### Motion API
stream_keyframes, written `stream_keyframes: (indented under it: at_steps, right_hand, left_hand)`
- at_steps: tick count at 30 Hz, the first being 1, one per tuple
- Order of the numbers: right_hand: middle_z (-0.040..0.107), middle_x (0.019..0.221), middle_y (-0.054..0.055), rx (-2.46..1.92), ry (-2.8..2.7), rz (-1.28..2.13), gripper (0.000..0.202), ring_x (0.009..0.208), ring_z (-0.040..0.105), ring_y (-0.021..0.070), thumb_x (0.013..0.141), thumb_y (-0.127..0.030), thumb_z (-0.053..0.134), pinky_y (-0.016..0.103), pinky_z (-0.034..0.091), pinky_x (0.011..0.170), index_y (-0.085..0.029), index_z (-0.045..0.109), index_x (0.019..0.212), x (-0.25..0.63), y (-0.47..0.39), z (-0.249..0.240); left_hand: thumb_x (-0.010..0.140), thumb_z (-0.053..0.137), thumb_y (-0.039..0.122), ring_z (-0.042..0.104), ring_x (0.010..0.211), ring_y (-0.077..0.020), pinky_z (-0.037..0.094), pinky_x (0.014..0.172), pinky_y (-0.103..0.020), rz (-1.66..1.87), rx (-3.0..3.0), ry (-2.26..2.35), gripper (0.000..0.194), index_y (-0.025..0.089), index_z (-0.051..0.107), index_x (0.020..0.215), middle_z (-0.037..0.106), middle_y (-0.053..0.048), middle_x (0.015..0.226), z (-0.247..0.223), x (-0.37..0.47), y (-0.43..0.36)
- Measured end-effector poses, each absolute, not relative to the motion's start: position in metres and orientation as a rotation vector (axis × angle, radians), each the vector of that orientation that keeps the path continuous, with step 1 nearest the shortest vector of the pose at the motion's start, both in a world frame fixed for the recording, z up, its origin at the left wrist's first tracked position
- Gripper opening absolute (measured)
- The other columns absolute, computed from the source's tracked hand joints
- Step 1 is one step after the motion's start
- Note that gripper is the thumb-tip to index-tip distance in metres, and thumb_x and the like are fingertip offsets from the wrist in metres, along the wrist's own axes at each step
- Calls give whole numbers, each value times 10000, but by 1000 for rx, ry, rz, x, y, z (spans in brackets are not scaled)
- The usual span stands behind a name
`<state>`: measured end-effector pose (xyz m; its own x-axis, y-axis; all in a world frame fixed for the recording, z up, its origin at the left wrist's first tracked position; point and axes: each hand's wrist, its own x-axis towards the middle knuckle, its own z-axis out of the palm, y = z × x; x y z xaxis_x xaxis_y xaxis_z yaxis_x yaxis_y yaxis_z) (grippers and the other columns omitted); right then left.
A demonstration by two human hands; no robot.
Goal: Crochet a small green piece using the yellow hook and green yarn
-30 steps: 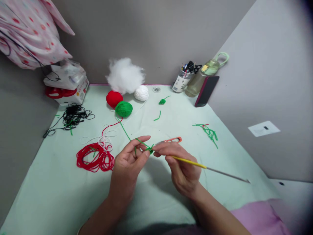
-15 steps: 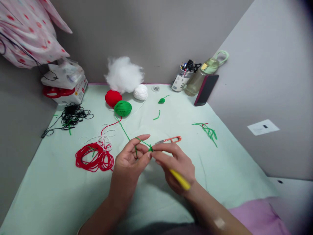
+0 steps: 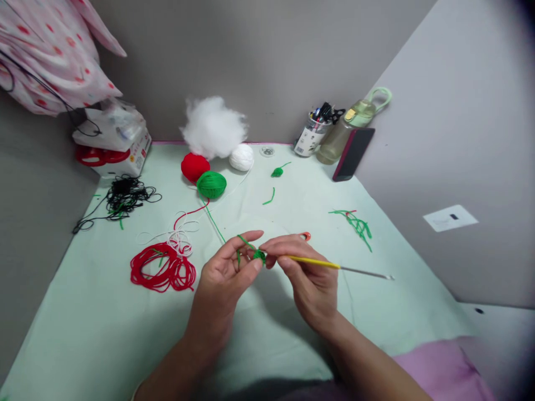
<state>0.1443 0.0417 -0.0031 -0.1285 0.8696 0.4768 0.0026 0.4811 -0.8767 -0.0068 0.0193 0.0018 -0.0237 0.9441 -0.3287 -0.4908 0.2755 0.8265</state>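
My left hand (image 3: pixel 228 273) pinches a small green crochet piece (image 3: pixel 259 255) between thumb and fingers, with green yarn looped over its raised index finger. That strand runs back to the green yarn ball (image 3: pixel 211 184). My right hand (image 3: pixel 311 273) grips a crochet hook (image 3: pixel 315 261) by its yellow handle. One end of the hook points at the green piece; a metal end sticks out to the right, past the hand. Orange-handled thread snips (image 3: pixel 306 236) lie mostly hidden behind my right hand.
Red yarn coils (image 3: pixel 163 268) and a black thread tangle (image 3: pixel 127 195) lie left. Behind are a red ball (image 3: pixel 195 167), white ball (image 3: pixel 241 157) and fluffy stuffing (image 3: pixel 214 127). A pen cup (image 3: pixel 310 135), bottle (image 3: pixel 343 131) and phone (image 3: pixel 353 154) stand back right; green scraps (image 3: pixel 355 223) lie below.
The crochet hook has turned in my right hand, so its metal end now shows to the right. My right hand has shifted slightly and covers more of the snips. The green piece shows more clearly.
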Motion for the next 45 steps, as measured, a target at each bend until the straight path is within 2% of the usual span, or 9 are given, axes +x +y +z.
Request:
stream_keyframes:
  at_steps: [4, 7, 11, 15, 18, 20, 24, 36, 45]
  right_hand:
    - [803, 1040, 66, -840, -1744, 572, 338, 941, 761, 222, 1003, -115, 640, 376, 635, 822, -310, 767, 1247, 146, 33, -8]
    - [788, 1140, 79, -868, -1859, 415, 400, 980, 757, 224, 980, -104, 664, 362, 636, 818, -331, 758, 1295, 148, 30, -8]
    - [774, 974, 54, -878, -1676, 616, 298, 833, 723, 196, 1015, -138, 627, 341, 610, 720, -310, 793, 1192, 152, 37, -4]
    - [737, 901, 28, -802, -1397, 1024, 200, 712, 669, 156, 1034, -224, 634, 326, 573, 668, -297, 818, 1062, 151, 45, -3]
    - [780, 921, 54, -791, -1424, 1062, 154, 809, 698, 186, 1004, -239, 681, 328, 583, 678, -270, 831, 1024, 147, 45, -3]
    - [802, 939, 67, -810, -1430, 1035, 144, 818, 706, 195, 995, -248, 691, 335, 596, 673, -260, 834, 1013, 145, 44, -1]
    - [796, 919, 60, -838, -1428, 1017, 134, 733, 687, 176, 986, -254, 701, 346, 602, 675, -251, 833, 1007, 145, 44, 1]
    - [812, 972, 58, -731, -1204, 1340, 192, 771, 737, 163, 1053, -349, 617, 325, 629, 739, -234, 766, 1016, 151, 46, -7]
    - [791, 987, 63, -771, -1618, 894, 215, 836, 750, 175, 1073, -186, 528, 340, 630, 779, -232, 737, 1099, 157, 43, -1]
  left_hand:
    - [792, 870, 262, 545, 698, -82, 451, 657, -176, 1292, 505, 1057, 453, 243, 771, 1234, 644, 28, 844, 2, -2, 19]
    - [783, 881, 285, 354, 530, -39, 375, 552, -164, 1199, 381, 970, 498, 211, 759, 1261, 566, 66, 710, 6, -2, 20]
    - [754, 882, 263, 243, 476, -33, 520, 756, -220, 1125, 248, 868, 400, 150, 811, 1131, 342, 134, 517, 9, -8, 25]
    - [774, 862, 214, 370, 504, -33, 523, 800, -228, 1203, 350, 925, 320, 189, 822, 1090, 545, 87, 627, 5, -12, 25]
    - [788, 857, 222, 623, 747, -103, 513, 825, -237, 1203, 483, 945, 291, 211, 818, 1076, 709, 7, 830, 1, -9, 22]
    - [793, 861, 239, 672, 891, -157, 513, 873, -267, 1212, 526, 960, 289, 221, 814, 1077, 734, -12, 874, -1, -6, 21]
    - [796, 864, 254, 670, 902, -170, 511, 895, -295, 1242, 537, 1007, 331, 239, 800, 1121, 743, -15, 898, -2, -6, 21]
    - [799, 847, 245, 655, 916, -170, 505, 884, -278, 1244, 527, 1048, 322, 237, 802, 1118, 704, -15, 888, 1, -9, 20]
    - [802, 857, 236, 646, 812, -112, 519, 815, -214, 1273, 550, 1065, 256, 237, 812, 1054, 671, 24, 812, -1, -10, 20]
